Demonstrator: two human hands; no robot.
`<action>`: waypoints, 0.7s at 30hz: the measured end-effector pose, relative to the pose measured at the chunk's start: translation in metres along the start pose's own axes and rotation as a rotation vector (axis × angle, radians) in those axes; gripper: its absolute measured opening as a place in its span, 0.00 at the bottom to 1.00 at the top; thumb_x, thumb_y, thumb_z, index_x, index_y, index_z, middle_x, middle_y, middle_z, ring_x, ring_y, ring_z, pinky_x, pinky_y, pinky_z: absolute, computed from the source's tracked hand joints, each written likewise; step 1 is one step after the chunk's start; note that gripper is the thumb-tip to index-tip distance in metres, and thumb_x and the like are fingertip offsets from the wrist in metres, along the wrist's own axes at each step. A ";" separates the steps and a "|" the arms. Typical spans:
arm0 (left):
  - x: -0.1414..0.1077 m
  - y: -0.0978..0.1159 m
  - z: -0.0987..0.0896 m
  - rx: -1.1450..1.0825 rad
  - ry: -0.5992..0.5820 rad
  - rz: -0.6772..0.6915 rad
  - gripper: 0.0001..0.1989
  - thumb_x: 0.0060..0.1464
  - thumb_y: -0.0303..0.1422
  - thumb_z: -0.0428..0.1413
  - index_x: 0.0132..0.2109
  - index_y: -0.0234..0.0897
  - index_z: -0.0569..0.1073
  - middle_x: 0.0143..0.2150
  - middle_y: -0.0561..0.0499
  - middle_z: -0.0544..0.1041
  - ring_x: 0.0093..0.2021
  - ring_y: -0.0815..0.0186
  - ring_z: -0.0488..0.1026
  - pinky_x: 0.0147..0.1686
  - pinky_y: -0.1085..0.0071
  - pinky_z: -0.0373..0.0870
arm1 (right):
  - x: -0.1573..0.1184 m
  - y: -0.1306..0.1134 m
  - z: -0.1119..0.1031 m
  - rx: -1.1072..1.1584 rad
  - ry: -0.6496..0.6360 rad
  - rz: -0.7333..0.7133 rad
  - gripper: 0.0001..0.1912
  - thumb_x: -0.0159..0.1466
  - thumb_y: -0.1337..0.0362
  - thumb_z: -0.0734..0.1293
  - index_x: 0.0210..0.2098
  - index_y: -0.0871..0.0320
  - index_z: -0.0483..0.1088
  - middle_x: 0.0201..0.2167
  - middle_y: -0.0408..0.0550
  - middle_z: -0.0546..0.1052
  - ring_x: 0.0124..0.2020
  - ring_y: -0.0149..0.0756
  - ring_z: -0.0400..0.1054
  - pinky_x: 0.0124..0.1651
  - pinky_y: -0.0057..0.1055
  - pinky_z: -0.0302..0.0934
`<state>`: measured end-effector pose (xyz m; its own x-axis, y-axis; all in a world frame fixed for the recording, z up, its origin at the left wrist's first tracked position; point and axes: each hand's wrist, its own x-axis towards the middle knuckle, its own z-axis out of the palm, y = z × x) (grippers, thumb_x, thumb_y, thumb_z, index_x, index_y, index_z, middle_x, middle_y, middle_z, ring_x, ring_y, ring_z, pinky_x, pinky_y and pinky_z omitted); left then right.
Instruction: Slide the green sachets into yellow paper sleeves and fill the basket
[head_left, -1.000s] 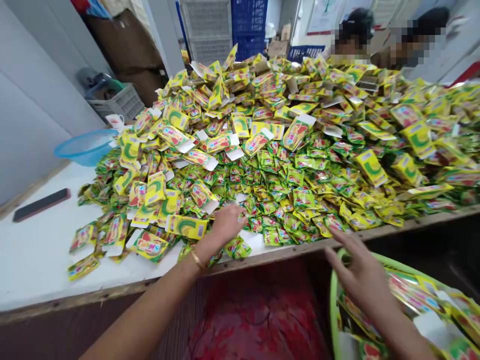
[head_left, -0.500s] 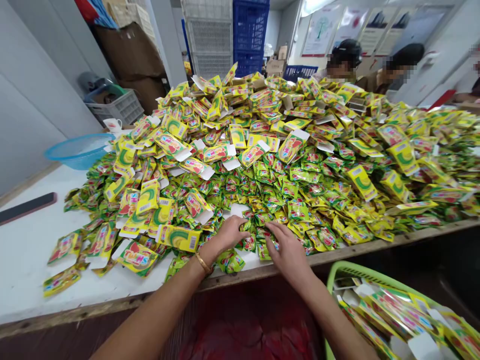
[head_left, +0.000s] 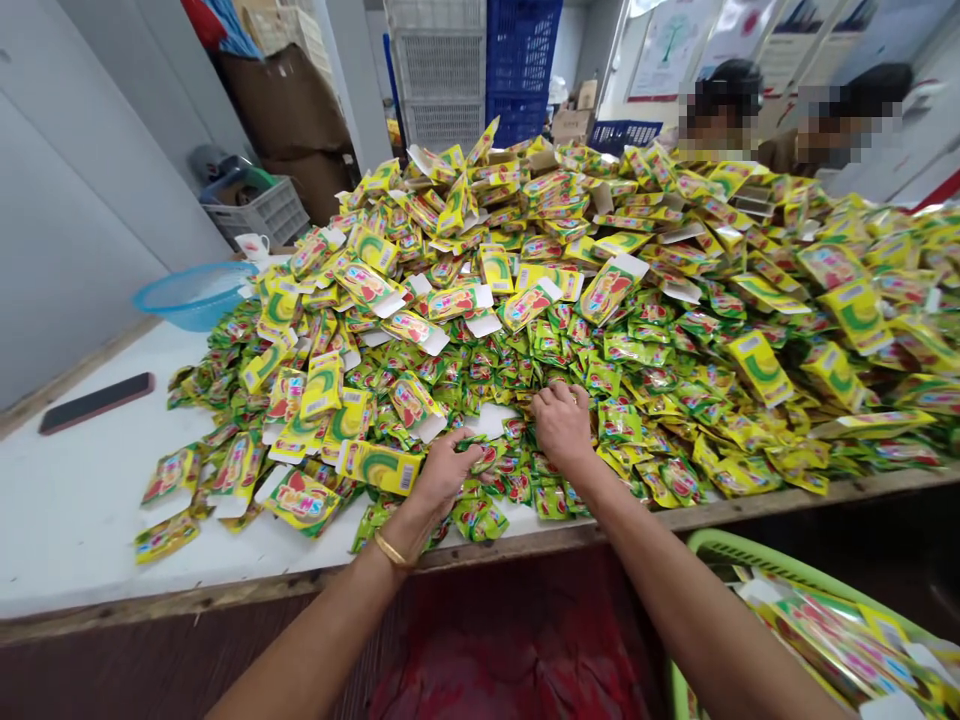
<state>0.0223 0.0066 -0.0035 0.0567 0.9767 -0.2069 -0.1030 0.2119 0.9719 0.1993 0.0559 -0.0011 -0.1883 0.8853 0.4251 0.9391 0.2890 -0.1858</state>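
A small green sachet [head_left: 489, 456] with red fruit print is pinched between the thumb and fingers of my left hand [head_left: 442, 478], low over the near edge of the pile. A gold bangle circles that wrist. Further in, my right hand [head_left: 562, 425] reaches into the green sachets [head_left: 517, 350], its fingers curled down among them and the fingertips hidden. Whatever it grips cannot be made out. Around both hands lie many similar sachets, with a bare white patch of tabletop [head_left: 491, 420] between them. A yellow printed box [head_left: 379, 467] lies just left of my left hand.
Behind the sachets rises a heap of yellow boxes [head_left: 450, 210], several with open flaps. A green basket [head_left: 712, 545] of boxes stands below the table edge at right. At left are a phone [head_left: 96, 402] and blue basin [head_left: 191, 295]. Two people [head_left: 724, 110] are beyond the heap.
My right hand has moved forward, deeper into the sachets, and its fingers have curled. My left hand has closed on a green sachet. The view has shifted slightly.
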 end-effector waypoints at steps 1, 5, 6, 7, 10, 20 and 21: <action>-0.001 0.000 0.000 -0.057 0.014 -0.024 0.09 0.39 0.32 0.55 0.31 0.36 0.67 0.22 0.58 0.67 0.20 0.70 0.68 0.19 0.73 0.69 | -0.003 -0.003 -0.004 0.056 0.020 0.031 0.10 0.62 0.72 0.56 0.29 0.57 0.66 0.34 0.50 0.72 0.49 0.41 0.57 0.56 0.43 0.41; -0.006 0.007 0.005 -0.073 0.030 -0.002 0.11 0.39 0.30 0.56 0.35 0.36 0.69 0.22 0.58 0.69 0.16 0.72 0.67 0.14 0.78 0.62 | -0.021 -0.022 -0.016 0.587 0.130 0.293 0.08 0.62 0.60 0.60 0.29 0.56 0.65 0.33 0.49 0.73 0.41 0.40 0.63 0.50 0.40 0.53; -0.006 0.010 0.007 -0.055 0.017 0.020 0.11 0.40 0.31 0.56 0.35 0.36 0.69 0.22 0.58 0.69 0.16 0.72 0.67 0.13 0.77 0.62 | -0.027 -0.028 -0.016 0.712 0.145 0.361 0.10 0.62 0.57 0.60 0.29 0.56 0.64 0.30 0.47 0.73 0.36 0.38 0.65 0.45 0.38 0.57; -0.007 0.012 0.009 -0.034 0.004 0.044 0.10 0.41 0.31 0.56 0.35 0.36 0.70 0.22 0.58 0.70 0.15 0.72 0.66 0.13 0.77 0.62 | -0.033 -0.033 -0.014 0.801 0.148 0.412 0.12 0.61 0.54 0.60 0.29 0.56 0.64 0.27 0.46 0.72 0.31 0.36 0.65 0.39 0.36 0.59; -0.010 0.014 0.015 0.039 0.000 0.116 0.07 0.43 0.30 0.55 0.34 0.37 0.70 0.23 0.58 0.71 0.14 0.73 0.66 0.13 0.76 0.62 | -0.049 -0.048 -0.005 0.988 0.128 0.514 0.19 0.60 0.46 0.59 0.29 0.56 0.61 0.21 0.42 0.69 0.23 0.33 0.65 0.27 0.31 0.61; -0.020 -0.008 0.023 0.320 0.299 0.226 0.09 0.47 0.30 0.58 0.38 0.36 0.70 0.37 0.49 0.73 0.36 0.68 0.70 0.37 0.72 0.70 | -0.066 -0.082 -0.004 1.573 0.066 0.767 0.26 0.44 0.49 0.74 0.35 0.57 0.66 0.31 0.43 0.75 0.30 0.33 0.69 0.32 0.30 0.67; -0.022 -0.008 0.022 0.265 0.271 0.205 0.10 0.48 0.31 0.58 0.39 0.36 0.70 0.40 0.48 0.74 0.38 0.66 0.70 0.38 0.71 0.70 | -0.066 -0.084 -0.003 1.607 0.037 0.768 0.25 0.44 0.49 0.74 0.35 0.57 0.66 0.32 0.44 0.75 0.31 0.34 0.70 0.31 0.31 0.67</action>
<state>0.0436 -0.0170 -0.0042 -0.2045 0.9789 0.0055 0.1753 0.0311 0.9840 0.1340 -0.0276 -0.0105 0.1416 0.9782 -0.1516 -0.3775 -0.0882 -0.9218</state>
